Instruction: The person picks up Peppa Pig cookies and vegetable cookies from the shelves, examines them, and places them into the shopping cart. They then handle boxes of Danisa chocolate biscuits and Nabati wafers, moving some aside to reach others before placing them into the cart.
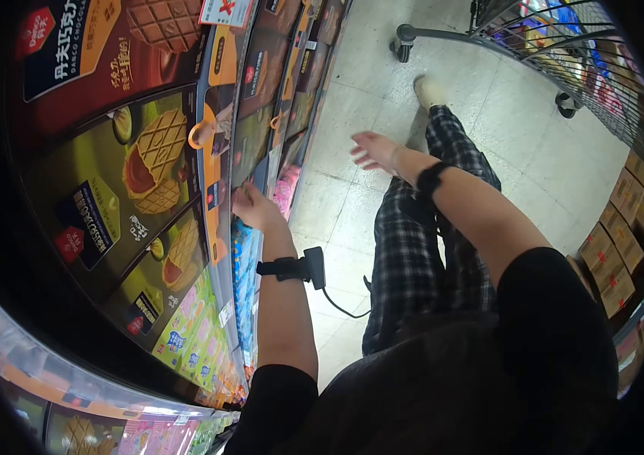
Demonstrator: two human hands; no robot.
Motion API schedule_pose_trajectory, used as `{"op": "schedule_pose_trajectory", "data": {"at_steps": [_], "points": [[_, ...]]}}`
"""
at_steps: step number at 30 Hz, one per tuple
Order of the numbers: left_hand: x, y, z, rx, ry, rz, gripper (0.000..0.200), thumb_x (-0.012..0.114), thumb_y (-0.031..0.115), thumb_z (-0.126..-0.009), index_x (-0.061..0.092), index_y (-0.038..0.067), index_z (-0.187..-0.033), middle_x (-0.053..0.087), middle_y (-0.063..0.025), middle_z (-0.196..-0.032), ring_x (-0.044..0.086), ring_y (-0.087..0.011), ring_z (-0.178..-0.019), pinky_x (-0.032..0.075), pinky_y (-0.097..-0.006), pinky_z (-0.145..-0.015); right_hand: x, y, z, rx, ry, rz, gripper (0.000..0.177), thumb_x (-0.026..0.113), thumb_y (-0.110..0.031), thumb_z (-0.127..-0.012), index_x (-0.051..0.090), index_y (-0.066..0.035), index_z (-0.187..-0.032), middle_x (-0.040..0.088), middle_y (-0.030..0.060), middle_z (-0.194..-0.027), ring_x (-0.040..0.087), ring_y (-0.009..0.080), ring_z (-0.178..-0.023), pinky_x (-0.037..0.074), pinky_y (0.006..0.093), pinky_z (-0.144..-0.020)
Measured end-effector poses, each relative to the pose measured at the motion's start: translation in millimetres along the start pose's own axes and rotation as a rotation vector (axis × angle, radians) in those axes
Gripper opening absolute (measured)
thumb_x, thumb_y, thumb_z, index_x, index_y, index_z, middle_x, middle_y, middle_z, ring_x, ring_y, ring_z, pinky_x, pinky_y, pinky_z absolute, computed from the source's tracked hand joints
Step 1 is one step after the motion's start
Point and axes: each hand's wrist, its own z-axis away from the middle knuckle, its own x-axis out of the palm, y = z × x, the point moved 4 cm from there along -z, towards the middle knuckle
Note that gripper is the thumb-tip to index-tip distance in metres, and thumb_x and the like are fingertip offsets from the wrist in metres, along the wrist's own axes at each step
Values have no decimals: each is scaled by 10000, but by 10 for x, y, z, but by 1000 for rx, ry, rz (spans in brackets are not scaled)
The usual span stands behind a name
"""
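My left hand (255,208) is beside the shelf front, its fingers loosely bent and the thumb apart, with nothing visible in it. The fingertips are right at the orange-and-grey shelf edge strip (214,163). Just past that strip stand dark green boxes (94,197) with waffle pictures, and brown chocolate waffle boxes (109,45) sit further up in view. Over the floor in front of my legs hangs my right hand (373,152), fingers spread and holding nothing.
A wire shopping cart (534,49) filled with colourful packages stands at the upper right. Stacked cardboard boxes (611,254) line the right side. Lower shelves hold blue packages (244,262) and pink ones (285,189). Pale tiled floor (333,201) lies between shelf and legs.
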Motion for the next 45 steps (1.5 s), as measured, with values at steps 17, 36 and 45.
{"op": "schedule_pose_trajectory", "data": {"at_steps": [17, 36, 45], "points": [[572, 1489, 922, 12, -1117, -69, 337, 547, 162, -802, 473, 32, -1104, 574, -69, -964, 555, -172, -842, 427, -267, -729, -1929, -813, 3899, -302, 94, 87, 285, 453, -203, -883, 479, -74, -1136, 563, 26, -960, 524, 93, -835, 415, 221, -745], [1794, 6007, 3505, 933, -1091, -848, 338, 590, 236, -714, 586, 72, -1010, 597, -127, -965, 557, -294, -889, 415, -386, -794, -6562, -4184, 4836, 119, 266, 915, 425, 473, -373, -767, 507, -189, -1148, 531, 2, -1111, 534, 186, -912, 422, 376, -785], [1982, 5980, 3440, 780, -1309, -1060, 428, 639, 260, -618, 598, 79, -1004, 597, -129, -1003, 579, -283, -861, 408, -444, -821, -6305, -1694, 1543, -26, 76, 1172, 801, 634, -556, -610, 432, -65, -1210, 511, 179, -1134, 461, 322, -1072, 372, 376, -911]]}}
